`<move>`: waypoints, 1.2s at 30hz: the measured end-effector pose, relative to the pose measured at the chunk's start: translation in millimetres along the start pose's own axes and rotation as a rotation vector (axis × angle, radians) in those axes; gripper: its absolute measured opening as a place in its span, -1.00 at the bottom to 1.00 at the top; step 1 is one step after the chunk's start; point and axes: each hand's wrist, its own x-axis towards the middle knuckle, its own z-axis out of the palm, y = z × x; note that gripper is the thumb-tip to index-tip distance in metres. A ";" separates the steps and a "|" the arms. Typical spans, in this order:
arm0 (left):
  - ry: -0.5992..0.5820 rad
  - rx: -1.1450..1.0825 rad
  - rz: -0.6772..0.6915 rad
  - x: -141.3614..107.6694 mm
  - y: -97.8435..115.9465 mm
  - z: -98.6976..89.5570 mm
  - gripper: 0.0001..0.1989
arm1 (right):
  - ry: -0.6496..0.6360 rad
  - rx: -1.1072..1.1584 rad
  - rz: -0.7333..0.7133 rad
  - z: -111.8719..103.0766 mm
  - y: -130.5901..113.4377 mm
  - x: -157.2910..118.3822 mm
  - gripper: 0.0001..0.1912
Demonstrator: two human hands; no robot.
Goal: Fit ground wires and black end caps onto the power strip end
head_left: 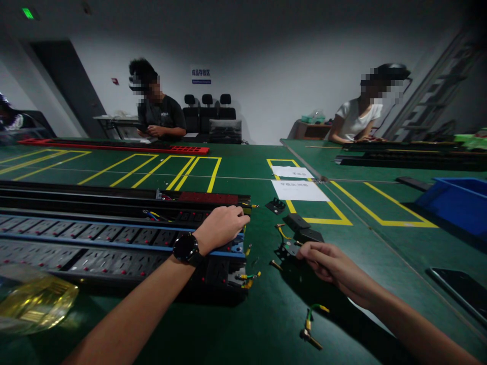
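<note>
1. Desk [247,329], one; green top, marked out in yellow lines.
2. Co-workers [162,116], three: two across the desk, one partly visible at far left.
3. Socket strips [110,258], two rows clearly visible, plus dark channels behind them; lying lengthwise at left. Total uncertain.
4. Blue bin [458,205], one; right side.
5. Hands, two. Left hand [220,225]: laid over the strips' right end, fingers bent; cannot tell whether it grasps. Right hand [325,261]: finger and thumb drawn together at a small bracket; cannot tell whether gripped or merely touched.
6. Container of yellow liquid [41,304], one; near left corner.
7. Paper sheets [304,192], two; one beyond the other.
8. Phone [460,286], one; right edge.
9. Black blocks [310,235], two; just beyond the right hand.
10. Watch [185,247], one; left wrist.
11. Brackets [276,206], two: one apart near the sheets, one at the right fingertips.
12. Loose leads [316,308], two: one nearest the wearer, one beside the blocks.
13. Loose bolt [276,265], one; between the hands.
</note>
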 end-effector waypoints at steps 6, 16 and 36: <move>0.005 -0.007 0.006 1.2 0.1 0.7 -0.83 | -0.010 0.004 -0.002 -0.2 1.0 1.1 -0.51; -0.005 -0.030 -0.015 0.4 -1.3 4.3 -0.81 | -0.014 -0.016 -0.002 -0.9 2.6 2.6 -0.54; 0.001 -0.043 -0.045 -2.7 -3.2 2.7 -0.78 | -0.020 -0.064 -0.120 4.3 -0.8 5.3 -0.54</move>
